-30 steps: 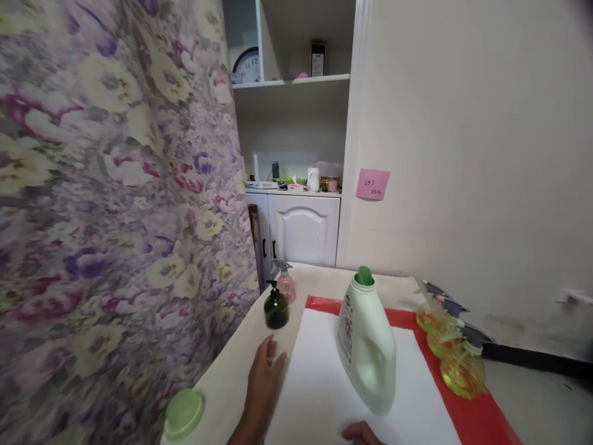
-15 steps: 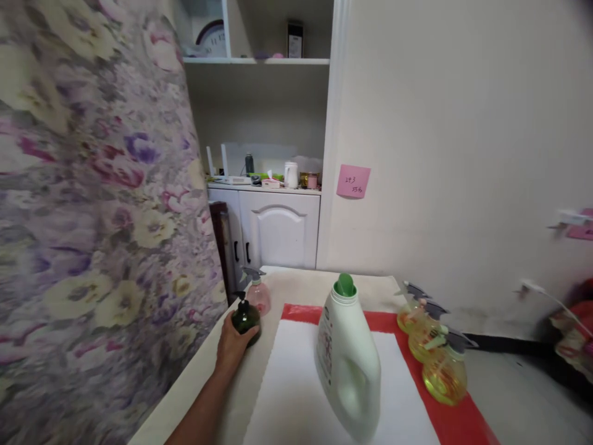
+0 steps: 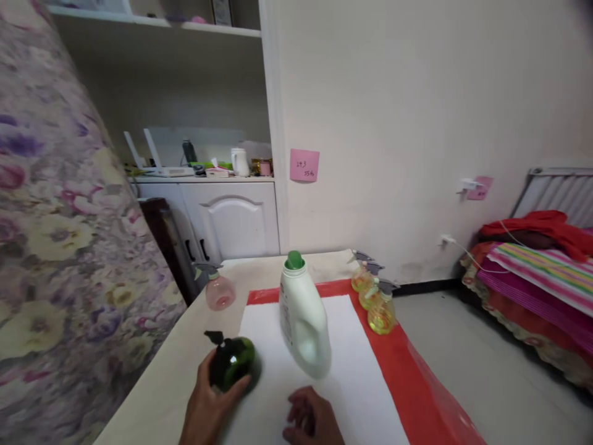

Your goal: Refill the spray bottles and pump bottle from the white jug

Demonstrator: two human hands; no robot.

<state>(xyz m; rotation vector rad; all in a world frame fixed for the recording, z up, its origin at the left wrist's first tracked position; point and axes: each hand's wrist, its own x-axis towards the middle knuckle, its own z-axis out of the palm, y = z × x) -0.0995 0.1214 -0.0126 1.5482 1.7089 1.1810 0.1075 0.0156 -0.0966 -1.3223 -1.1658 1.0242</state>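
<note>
My left hand (image 3: 210, 395) is wrapped round a dark green pump bottle (image 3: 235, 361), tilted at the left edge of the white sheet (image 3: 352, 358). The bottle's black pump head points up and left. My right hand (image 3: 312, 417) is over the near part of the sheet, fingers curled and a little apart, with nothing visible in them. Ahead of it stands a pale green detergent jug (image 3: 303, 321) with an open neck and a green spout. A pink spray bottle (image 3: 219, 292) stands beyond my left hand.
Several yellow spray bottles (image 3: 381, 314) line the right side on a red strip (image 3: 407, 383). A floral curtain (image 3: 60, 247) hangs at the left. White cabinets (image 3: 236, 222) stand behind the table, and a bed (image 3: 546, 278) is at the right.
My left hand has brought the green pump bottle away from the pink spray bottle, nearer to me and onto the sheet's edge. My right hand has come into view. The camera has turned right.
</note>
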